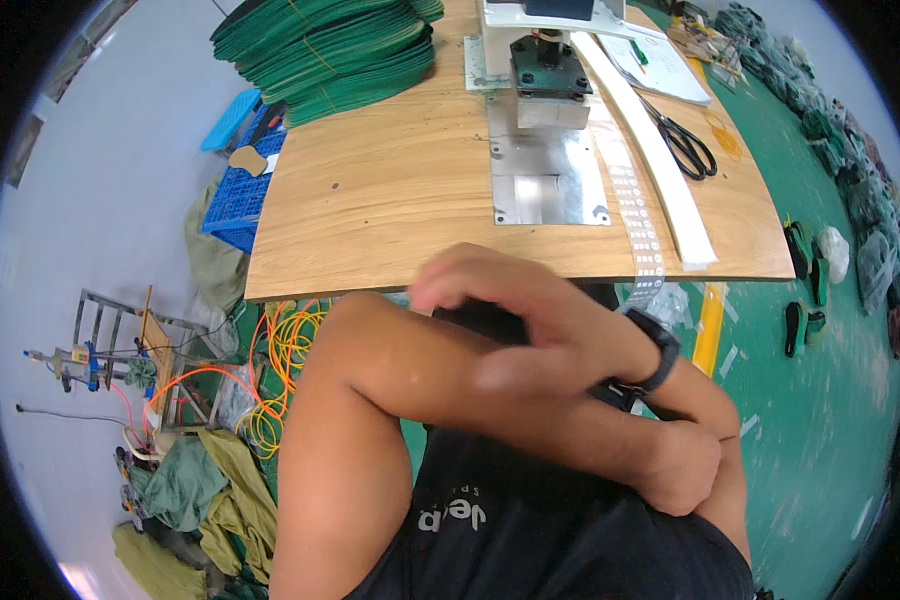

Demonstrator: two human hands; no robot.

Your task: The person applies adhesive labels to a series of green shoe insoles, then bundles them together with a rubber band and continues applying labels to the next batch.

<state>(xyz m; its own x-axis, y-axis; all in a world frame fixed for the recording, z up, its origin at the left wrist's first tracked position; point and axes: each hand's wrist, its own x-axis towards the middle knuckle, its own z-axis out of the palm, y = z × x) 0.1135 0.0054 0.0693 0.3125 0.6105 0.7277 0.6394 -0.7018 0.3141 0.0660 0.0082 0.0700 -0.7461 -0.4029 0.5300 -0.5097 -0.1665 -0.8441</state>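
Note:
My arms are crossed in front of the table's near edge. My right hand (535, 310), with a black watch (653, 350) on the wrist, is raised over my left forearm. Its fingers are bent and slightly blurred, the thumb stands apart from them, and nothing is held. My left hand (682, 468) lies against my right arm near the elbow, its fingers folded out of sight. Beyond the hands, a press machine (550, 70) stands over a metal plate (545, 190). A clear strip of labels (636, 215) runs beside the plate and hangs over the table edge.
On the wooden table (390, 190) are stacked green insole-shaped sheets (330, 55), a white strip (660, 160), black scissors (685, 140) and a paper pad (660, 65). Left stands a blue crate (238, 205); orange and yellow hoses (285, 350) lie below. Shoes (798, 290) are on the right floor.

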